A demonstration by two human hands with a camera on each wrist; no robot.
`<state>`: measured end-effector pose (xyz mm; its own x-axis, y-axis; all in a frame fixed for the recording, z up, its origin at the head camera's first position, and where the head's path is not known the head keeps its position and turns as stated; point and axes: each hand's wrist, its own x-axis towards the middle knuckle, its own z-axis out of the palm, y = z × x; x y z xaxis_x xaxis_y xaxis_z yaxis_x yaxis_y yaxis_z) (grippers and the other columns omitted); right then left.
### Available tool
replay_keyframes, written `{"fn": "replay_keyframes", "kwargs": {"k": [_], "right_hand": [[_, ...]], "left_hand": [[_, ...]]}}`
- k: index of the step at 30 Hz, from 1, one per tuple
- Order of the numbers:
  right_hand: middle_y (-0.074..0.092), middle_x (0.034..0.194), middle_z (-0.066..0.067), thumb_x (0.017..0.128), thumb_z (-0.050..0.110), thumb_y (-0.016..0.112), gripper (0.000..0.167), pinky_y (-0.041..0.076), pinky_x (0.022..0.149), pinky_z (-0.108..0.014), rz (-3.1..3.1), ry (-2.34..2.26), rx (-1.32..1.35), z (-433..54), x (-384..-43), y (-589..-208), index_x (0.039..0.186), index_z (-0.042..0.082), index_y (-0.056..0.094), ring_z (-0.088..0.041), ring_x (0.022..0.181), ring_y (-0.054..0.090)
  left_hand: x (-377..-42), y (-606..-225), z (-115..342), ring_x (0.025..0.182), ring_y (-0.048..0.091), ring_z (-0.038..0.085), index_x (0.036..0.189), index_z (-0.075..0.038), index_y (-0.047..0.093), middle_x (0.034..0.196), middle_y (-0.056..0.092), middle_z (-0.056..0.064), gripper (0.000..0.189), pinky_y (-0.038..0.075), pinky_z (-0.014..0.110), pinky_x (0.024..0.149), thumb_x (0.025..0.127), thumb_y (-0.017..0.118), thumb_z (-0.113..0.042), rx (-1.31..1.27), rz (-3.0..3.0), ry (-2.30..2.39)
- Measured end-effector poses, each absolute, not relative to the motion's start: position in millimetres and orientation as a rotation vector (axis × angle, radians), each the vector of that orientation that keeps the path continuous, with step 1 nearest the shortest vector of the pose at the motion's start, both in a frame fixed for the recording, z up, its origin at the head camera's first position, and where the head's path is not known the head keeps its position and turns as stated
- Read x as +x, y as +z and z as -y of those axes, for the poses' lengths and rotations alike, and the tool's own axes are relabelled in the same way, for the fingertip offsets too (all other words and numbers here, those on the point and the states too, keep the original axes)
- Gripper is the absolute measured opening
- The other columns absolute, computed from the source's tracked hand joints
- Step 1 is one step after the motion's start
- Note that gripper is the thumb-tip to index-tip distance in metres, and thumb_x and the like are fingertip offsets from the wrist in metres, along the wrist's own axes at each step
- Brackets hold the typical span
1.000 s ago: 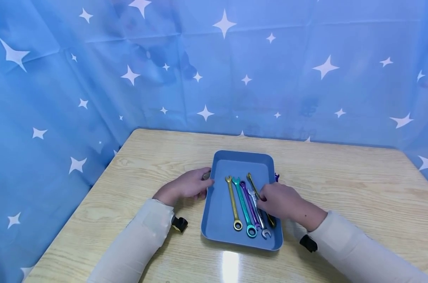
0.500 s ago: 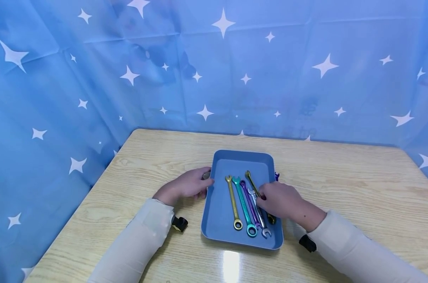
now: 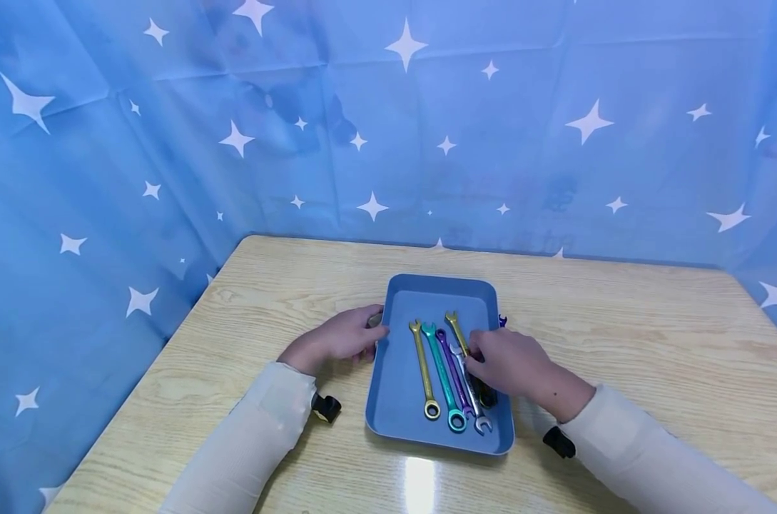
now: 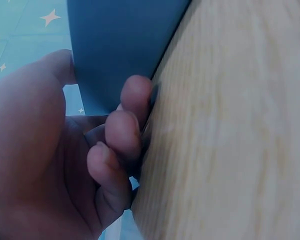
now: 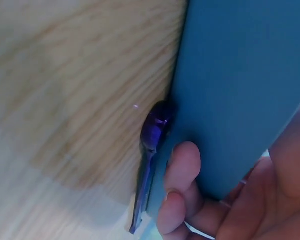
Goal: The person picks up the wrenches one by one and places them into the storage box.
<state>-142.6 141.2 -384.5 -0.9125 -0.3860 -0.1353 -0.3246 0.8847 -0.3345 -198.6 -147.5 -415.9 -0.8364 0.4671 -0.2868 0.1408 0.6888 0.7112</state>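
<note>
On the wooden table [image 3: 619, 335], near its middle: blue tray [image 3: 394, 400], long sides running away from the viewer. Inside the tray, side by side and roughly parallel to the long walls: gold wrench [image 3: 423, 368], teal wrench [image 3: 441, 375], purple wrench [image 3: 452, 368], silver wrench [image 3: 471, 400], and a darker gold wrench [image 3: 455, 327] farthest right, partly hidden. Ring ends toward the near wall, open ends toward the far wall, except the silver one, open end near. Left part of the tray floor bare; far part beyond the wrench heads bare as well.

Over the right side of the tray: right hand [image 3: 506, 365], fingers curled down onto the darker gold wrench and the silver wrench beside it. Exact pinch hidden by the knuckles; cannot tell which wrench is actually grasped. Right wrist view: fingertips [image 5: 182, 167] against the outer tray wall [image 5: 240, 90], with a small dark purple wrench [image 5: 151, 145] wedged between wall and table, outside the tray.

At the left tray wall: left hand [image 3: 339, 337], fingers loosely curled against the outer wall [image 4: 115, 45], thumb near the rim, steadying rather than clenched around it.

Table edges: back and left edges against a blue star-patterned cloth [image 3: 388, 121]. Bare tabletop on both sides of the tray and behind it.
</note>
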Motion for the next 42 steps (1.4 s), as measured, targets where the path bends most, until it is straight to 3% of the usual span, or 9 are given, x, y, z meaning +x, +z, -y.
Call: {"fn": "replay_keyframes", "kwargs": {"k": [9, 21, 42], "right_hand": [[0.039, 0.056, 0.005, 0.095, 0.021, 0.061, 0.031, 0.028, 0.045, -0.025, -2.919, -0.487, -0.574, -146.1, -138.9, -380.0, 0.068, 0.016, 0.048, -0.011, 0.047, 0.041], [0.046, 0.057, 0.004, 0.096, 0.021, 0.061, 0.022, 0.035, 0.048, -0.026, -2.922, -0.632, -0.508, -154.7, -134.1, -369.6, 0.074, 0.017, 0.060, -0.012, 0.051, 0.045], [0.045, 0.058, 0.002, 0.098, 0.021, 0.060, 0.028, 0.035, 0.049, -0.026, -2.946, -0.813, -0.443, -172.7, -130.5, -367.3, 0.070, 0.015, 0.057, -0.013, 0.053, 0.044]], "left_hand": [[-198.3, -416.0, 147.3, 0.053, 0.062, 0.021, 0.158, -0.018, 0.029, 0.069, 0.069, 0.004, 0.061, 0.054, 0.035, 0.060, 0.103, 0.045, -0.037, 0.456, -2.450, 0.980], [-198.4, -416.7, 148.2, 0.053, 0.062, 0.020, 0.159, -0.015, 0.027, 0.069, 0.069, 0.004, 0.064, 0.054, 0.034, 0.060, 0.103, 0.045, -0.038, 0.457, -2.457, 0.970], [-198.9, -417.9, 146.4, 0.053, 0.062, 0.020, 0.158, -0.015, 0.029, 0.069, 0.069, 0.004, 0.062, 0.054, 0.035, 0.059, 0.102, 0.045, -0.037, 0.471, -2.451, 0.982]]}}
